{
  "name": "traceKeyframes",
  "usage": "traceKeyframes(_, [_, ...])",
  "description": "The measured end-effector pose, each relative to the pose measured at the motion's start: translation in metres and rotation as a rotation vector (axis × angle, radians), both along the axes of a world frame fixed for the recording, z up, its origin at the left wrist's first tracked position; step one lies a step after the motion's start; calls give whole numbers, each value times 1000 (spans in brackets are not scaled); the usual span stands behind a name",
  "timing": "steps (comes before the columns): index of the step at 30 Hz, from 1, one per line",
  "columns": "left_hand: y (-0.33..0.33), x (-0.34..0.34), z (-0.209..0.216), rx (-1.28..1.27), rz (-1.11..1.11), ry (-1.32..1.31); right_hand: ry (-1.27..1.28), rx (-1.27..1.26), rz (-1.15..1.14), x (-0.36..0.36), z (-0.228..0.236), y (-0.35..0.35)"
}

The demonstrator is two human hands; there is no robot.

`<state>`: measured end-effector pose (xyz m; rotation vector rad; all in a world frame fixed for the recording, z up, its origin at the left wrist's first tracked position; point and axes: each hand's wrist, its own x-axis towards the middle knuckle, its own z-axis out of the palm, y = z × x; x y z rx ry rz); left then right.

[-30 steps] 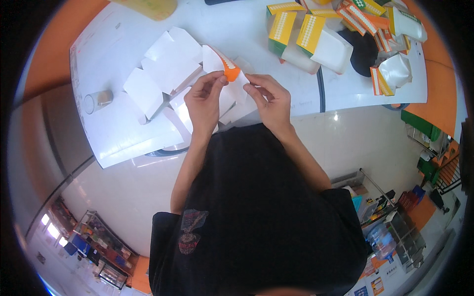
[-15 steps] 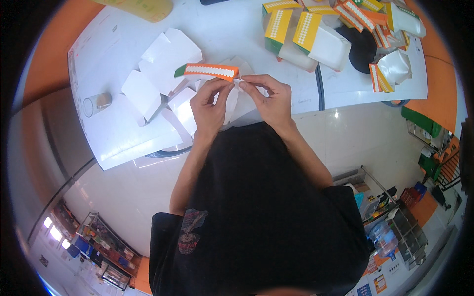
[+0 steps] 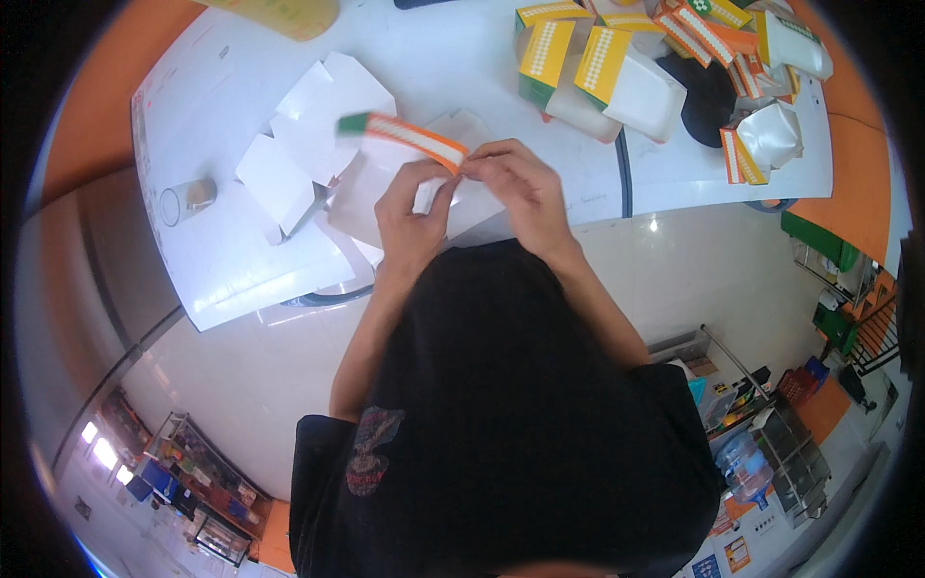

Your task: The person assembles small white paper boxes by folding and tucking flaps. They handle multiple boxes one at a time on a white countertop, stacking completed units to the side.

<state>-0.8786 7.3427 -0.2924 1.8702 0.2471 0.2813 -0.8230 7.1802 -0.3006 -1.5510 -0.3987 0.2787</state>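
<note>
Both hands work on a partly folded paper food box (image 3: 414, 138) above the near edge of the white table. Its white inside faces up, and an orange side strip with a green end stands up along its far side. My left hand (image 3: 414, 207) pinches the near corner between thumb and fingers. My right hand (image 3: 528, 193) presses its fingertips on the same corner from the right; the exact fold there is hidden by the fingers. Just left of this box lie unfolded white box blanks (image 3: 328, 106), overlapping one another.
Folded yellow-and-white boxes (image 3: 644, 91) crowd the table's far right, around a black object (image 3: 703, 101). A clear glass (image 3: 188, 201) lies at the left, and a yellow translucent item (image 3: 289, 14) sits at the far left. A dark seam (image 3: 624, 173) crosses the white table (image 3: 578, 58).
The orange strip has tilted, its right end dropping and its green end rising slightly. My right hand's fingers have curled over the corner, while my left hand keeps its pinch.
</note>
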Motion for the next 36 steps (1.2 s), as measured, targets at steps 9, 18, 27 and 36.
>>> traceKeyframes(9, [48, -30, -4, 533, -765, 114, 407, -354, 199, 33, -11, -36])
traceKeyframes(18, [2, -27, -4, 26, -290, 353, 562, -107, 242, 0, -18, -14])
traceKeyframes(27, [20, -57, -32, -538, -232, 699, 363, -506, 458, -10, -23, -31])
traceKeyframes(36, [23, -67, -39, -663, -291, 655, 439, -442, 472, -21, -16, -21])
